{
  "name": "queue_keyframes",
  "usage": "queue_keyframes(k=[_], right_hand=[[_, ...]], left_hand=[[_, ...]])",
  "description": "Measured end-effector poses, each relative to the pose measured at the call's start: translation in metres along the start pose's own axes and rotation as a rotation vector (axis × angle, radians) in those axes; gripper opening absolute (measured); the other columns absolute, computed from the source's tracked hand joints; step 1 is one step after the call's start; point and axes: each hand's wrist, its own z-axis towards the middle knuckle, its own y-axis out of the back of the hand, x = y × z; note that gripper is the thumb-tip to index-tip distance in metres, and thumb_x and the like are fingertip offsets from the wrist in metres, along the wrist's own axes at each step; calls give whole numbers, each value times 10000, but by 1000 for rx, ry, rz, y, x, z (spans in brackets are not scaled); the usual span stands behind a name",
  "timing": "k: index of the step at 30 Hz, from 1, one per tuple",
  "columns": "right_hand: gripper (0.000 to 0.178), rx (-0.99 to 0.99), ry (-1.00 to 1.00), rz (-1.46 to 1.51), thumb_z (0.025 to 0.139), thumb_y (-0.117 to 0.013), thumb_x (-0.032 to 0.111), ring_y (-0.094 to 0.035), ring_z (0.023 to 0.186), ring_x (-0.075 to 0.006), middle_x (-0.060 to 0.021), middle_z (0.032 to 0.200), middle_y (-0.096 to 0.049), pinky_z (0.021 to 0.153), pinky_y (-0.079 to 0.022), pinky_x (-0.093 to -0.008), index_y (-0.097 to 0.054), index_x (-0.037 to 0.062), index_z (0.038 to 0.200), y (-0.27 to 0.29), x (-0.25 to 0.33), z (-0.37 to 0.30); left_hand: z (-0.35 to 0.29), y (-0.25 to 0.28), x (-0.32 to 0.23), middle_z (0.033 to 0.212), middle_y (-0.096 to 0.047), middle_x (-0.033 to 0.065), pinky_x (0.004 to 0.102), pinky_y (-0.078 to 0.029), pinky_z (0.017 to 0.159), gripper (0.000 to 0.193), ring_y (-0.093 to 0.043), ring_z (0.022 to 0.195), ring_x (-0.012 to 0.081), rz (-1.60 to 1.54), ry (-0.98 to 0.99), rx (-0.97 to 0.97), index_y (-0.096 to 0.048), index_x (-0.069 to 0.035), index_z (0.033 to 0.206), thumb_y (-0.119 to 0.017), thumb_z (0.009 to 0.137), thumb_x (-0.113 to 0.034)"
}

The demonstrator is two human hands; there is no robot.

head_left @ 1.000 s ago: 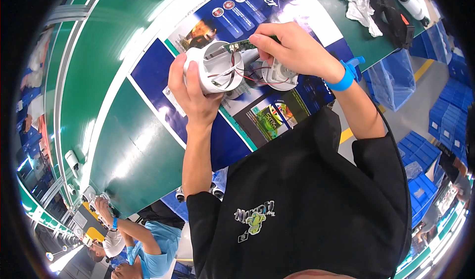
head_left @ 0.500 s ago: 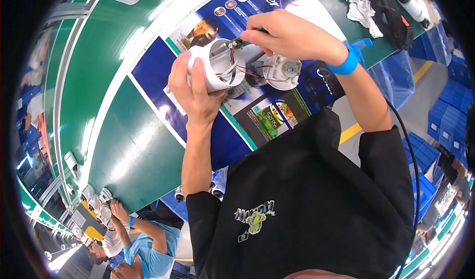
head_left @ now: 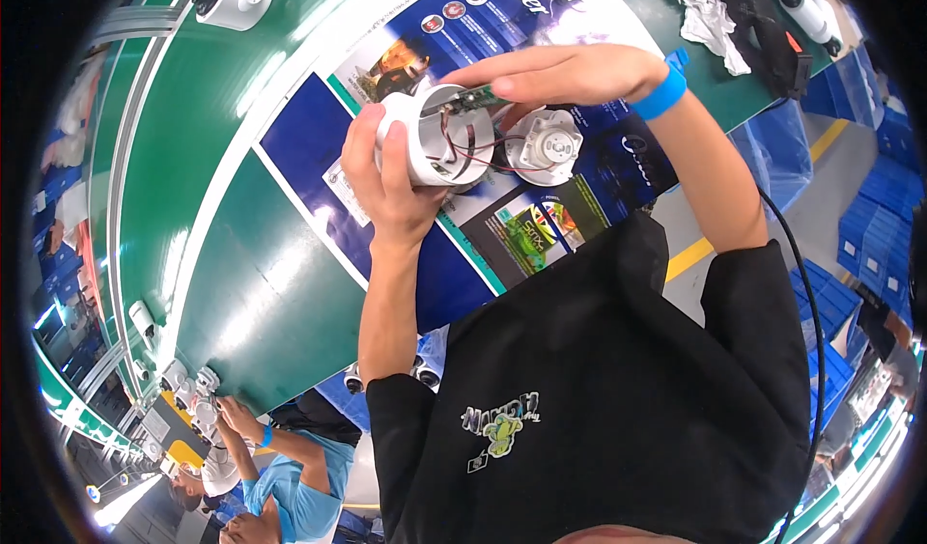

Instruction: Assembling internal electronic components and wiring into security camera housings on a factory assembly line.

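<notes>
My left hand (head_left: 388,182) is closed round a white cylindrical housing (head_left: 417,139), its fingers over the side and its open end tilted to the right. A green circuit board (head_left: 475,98) stands partly in the opening at the far rim. My right hand (head_left: 560,79) is on that board, with the thumb at its edge and the forefinger stretched along the housing's far side; the other fingertips are partly hidden. Thin red and dark wires (head_left: 497,143) run from inside the housing to a white round part (head_left: 547,148) with a motor-like centre, lying on the mat.
A printed blue sheet (head_left: 319,148) covers the green table (head_left: 261,254). A white camera (head_left: 234,1) stands at the far left, crumpled white paper (head_left: 710,25) and a black cloth at the far right. Blue crates (head_left: 869,225) stack at right. A co-worker in light blue (head_left: 299,476) works lower left.
The circuit board has gone lower into the housing's opening. My right hand has shifted from a raised pinch to lying flatter along the rim, and the housing has turned slightly.
</notes>
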Motion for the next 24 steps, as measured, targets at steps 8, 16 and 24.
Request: queue_keyframes(k=[8, 16, 24], right_hand=[[480, -64, 24, -33, 857, -668, 184, -576, 1038, -163, -120, 1144, -599, 906, -485, -312, -507, 19, 1278, 4, -14, 15], [203, -376, -83, -202, 804, -722, 118, -602, 636, -86, -24, 730, -639, 577, -509, -232, -609, -20, 901, -9, -3, 22], [157, -291, -94, -253, 823, -683, 70, -622, 699, -110, -55, 761, -643, 617, -531, -238, -596, -37, 898, 5, 0, 12]], left_hand=[[-2, -7, 2, 1222, -472, 186, 458, -457, 834, 785, -524, 1060, 377, -61, -59, 10, -451, -86, 1230, -856, 566, -198], [7, -10, -3, 1220, -479, 220, 438, -472, 875, 781, -527, 1064, 375, -7, -102, 42, -448, -37, 1243, -852, 587, -162], [10, -17, -11, 1208, -472, 174, 462, -469, 853, 743, -518, 1057, 379, -22, -35, 39, -474, -95, 1210, -842, 566, -136]])
